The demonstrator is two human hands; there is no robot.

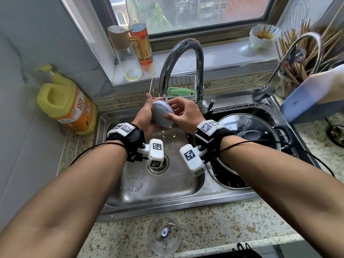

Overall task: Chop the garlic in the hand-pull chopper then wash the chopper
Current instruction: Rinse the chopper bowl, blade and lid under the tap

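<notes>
Chopper lid [162, 116] over sink [167, 185], under faucet [183, 58]; chopper bowl [163, 235] on counter [232, 220] in front.

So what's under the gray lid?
Under the lid is the wet sink, its drain partly hidden by a wrist tracker. The lid's underside faces away, unseen.

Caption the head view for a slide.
Both hands rinse the grey chopper lid under the running tap.

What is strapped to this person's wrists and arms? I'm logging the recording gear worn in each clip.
Both forearms are bare, with no sleeves. The left hand and right hand each have a black wrist strap carrying white blocks printed with black-and-white square tag markers. A second white marker block juts from each strap. A thin black cable runs from each wrist.
</notes>
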